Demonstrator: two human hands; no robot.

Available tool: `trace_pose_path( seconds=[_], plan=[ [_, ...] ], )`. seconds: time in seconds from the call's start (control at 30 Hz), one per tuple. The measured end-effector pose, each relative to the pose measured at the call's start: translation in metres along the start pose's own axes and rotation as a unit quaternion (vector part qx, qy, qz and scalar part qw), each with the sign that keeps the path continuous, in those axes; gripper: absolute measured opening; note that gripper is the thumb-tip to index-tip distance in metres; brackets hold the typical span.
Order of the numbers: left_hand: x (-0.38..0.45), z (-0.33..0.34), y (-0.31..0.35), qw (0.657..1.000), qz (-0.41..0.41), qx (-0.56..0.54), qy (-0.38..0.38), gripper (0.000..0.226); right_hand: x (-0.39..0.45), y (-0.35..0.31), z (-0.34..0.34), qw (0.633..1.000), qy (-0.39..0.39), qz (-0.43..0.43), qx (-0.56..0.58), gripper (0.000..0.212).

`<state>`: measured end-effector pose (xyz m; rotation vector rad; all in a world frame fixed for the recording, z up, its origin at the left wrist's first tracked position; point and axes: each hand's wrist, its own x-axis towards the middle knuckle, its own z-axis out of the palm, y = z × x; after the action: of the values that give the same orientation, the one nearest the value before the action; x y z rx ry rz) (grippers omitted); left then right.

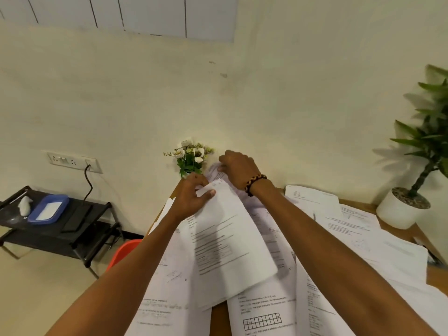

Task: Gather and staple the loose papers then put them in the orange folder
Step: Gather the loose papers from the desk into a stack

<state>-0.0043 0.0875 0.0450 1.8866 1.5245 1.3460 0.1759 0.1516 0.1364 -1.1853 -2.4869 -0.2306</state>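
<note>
At 12 o'clock on the wooden table (pixel 412 232), the left hand (pixel 191 197) pinches the top edge of a lifted stack of white printed papers (pixel 225 248), thumb on its face. Just beside it at 1 o'clock, the right hand (pixel 238 169), beaded bracelet (pixel 254 184) at the wrist, curls its fingers round a further sheet (pixel 214 172). More loose white sheets (pixel 351 221) cover the tabletop from 3 to 6 o'clock.

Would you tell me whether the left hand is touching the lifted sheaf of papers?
Touching: in the head view, the left hand grips the sheaf of papers at its top corner, thumb pressed on top.
</note>
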Motion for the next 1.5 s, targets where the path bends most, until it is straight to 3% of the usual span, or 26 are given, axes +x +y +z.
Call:
trace_pose_path(
  seconds=[0.1,0.23,0.37,0.43,0.57,0.7,0.8,0.97,1.07,1.2,1.3,1.4,1.5],
  plan=[
    [0.002,0.000,0.008,0.998,0.001,-0.026,0.065,0.018,-0.007,0.000,0.006,0.994,-0.082,0.009,0.071,0.025],
    [0.006,-0.001,0.015,0.998,-0.034,-0.045,0.034,0.015,-0.011,-0.002,-0.002,0.961,-0.143,0.043,0.233,0.044],
    [0.006,0.004,0.025,0.991,-0.073,-0.092,0.063,0.017,-0.020,-0.004,-0.019,0.926,-0.180,0.093,0.317,0.041],
    [0.006,0.007,0.029,0.983,-0.087,-0.125,0.099,0.016,-0.024,0.003,-0.019,0.937,-0.213,0.075,0.265,0.040],
    [0.007,0.001,0.031,0.958,-0.117,-0.211,0.154,0.026,-0.031,0.026,-0.014,0.963,-0.238,0.083,0.095,0.065],
    [0.004,-0.006,0.036,0.937,-0.118,-0.273,0.183,0.039,-0.035,0.041,-0.016,0.960,-0.243,0.124,0.062,0.068],
    [0.004,-0.011,0.035,0.929,-0.138,-0.274,0.205,0.025,-0.034,0.049,-0.024,0.955,-0.261,0.142,0.019,0.079],
    [0.003,-0.022,0.027,0.916,-0.163,-0.286,0.229,0.010,-0.034,0.068,-0.049,0.957,-0.235,0.169,-0.034,0.071],
    [-0.001,-0.024,0.021,0.927,-0.164,-0.270,0.203,0.009,-0.037,0.073,-0.051,0.961,-0.209,0.182,-0.006,0.071],
    [-0.011,-0.022,0.015,0.953,-0.163,-0.246,0.067,0.028,-0.044,0.070,-0.034,0.957,-0.205,0.180,0.095,0.052],
    [-0.018,-0.014,0.009,0.970,-0.165,-0.180,-0.005,0.043,-0.053,0.068,-0.018,0.953,-0.209,0.189,0.114,0.057],
    [-0.020,-0.008,-0.006,0.982,-0.160,-0.093,-0.028,0.058,-0.060,0.063,-0.012,0.951,-0.214,0.197,0.106,0.071],
    [-0.018,-0.007,-0.004,0.980,-0.171,-0.105,0.001,0.076,-0.059,0.062,-0.014,0.955,-0.205,0.199,0.078,0.072]
  ],
)
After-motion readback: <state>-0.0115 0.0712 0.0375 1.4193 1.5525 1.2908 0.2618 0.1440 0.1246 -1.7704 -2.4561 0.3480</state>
